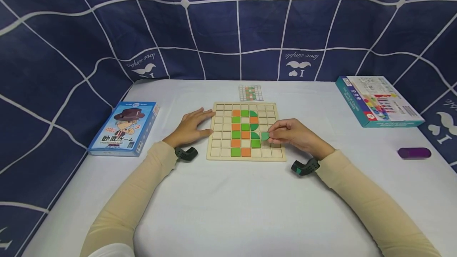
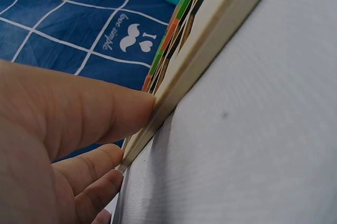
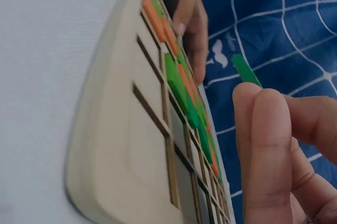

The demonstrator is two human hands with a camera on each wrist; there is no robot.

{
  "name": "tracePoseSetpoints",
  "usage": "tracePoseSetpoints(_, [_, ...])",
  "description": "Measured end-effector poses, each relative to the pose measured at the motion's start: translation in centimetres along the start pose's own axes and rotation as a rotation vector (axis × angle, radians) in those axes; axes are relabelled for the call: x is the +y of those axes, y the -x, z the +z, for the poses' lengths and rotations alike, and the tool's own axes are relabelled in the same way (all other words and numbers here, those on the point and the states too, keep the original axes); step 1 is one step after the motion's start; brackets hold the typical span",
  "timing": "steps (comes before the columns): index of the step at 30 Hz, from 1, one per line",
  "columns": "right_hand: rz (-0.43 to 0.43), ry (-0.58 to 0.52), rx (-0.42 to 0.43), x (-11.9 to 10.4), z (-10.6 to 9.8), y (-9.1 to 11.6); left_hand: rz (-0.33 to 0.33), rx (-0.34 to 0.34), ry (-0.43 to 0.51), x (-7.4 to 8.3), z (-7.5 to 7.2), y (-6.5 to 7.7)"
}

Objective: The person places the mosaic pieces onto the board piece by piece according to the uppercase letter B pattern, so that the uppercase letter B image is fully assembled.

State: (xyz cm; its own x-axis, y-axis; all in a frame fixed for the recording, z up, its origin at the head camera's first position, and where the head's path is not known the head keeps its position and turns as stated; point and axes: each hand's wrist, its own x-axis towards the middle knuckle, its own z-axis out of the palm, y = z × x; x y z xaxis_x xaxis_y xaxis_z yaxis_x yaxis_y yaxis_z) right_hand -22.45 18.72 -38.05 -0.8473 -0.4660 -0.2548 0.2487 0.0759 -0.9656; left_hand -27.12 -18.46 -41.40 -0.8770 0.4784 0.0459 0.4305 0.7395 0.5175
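Observation:
A wooden grid board point(image 1: 216, 143) lies on the white table, with orange, light green and dark green pieces set in its middle columns. Between thumb and fingers, my right hand point(image 1: 290, 133) pinches a dark green tile point(image 1: 264, 136) over the board's right part. In the right wrist view that tile point(image 3: 246, 70) sticks up past the fingertips. My left hand point(image 1: 191, 127) lies along the board's left edge, fingers fairly straight. The left wrist view has its thumb point(image 2: 131, 112) against the wooden side of the board.
Behind the board lies a small pattern card point(image 1: 250, 93). A blue game box point(image 1: 125, 128) is at the left, a teal-edged box point(image 1: 380, 100) at the back right. A purple oblong object point(image 1: 414, 153) sits at the right. A dark blue checked cloth point(image 1: 214, 23) hangs behind.

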Motion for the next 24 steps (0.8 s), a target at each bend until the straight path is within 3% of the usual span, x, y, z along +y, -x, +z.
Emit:
tracePoseSetpoints(12, [-0.005, 0.233, -0.076, 0.5, 2.6, -0.1, -0.011, 0.007, -0.014, 0.1, 0.1, 0.0])
tracePoseSetpoints(17, [-0.004, 0.296, -0.061, 0.7, 3.3, 0.0, -0.004, 0.009, -0.011, 0.2, 0.1, 0.0])
tracePoseSetpoints(24, [-0.068, 0.416, -0.021, 0.9, 3.7, -0.1, -0.003, 0.009, -0.011, 0.3, 0.0, 0.1])
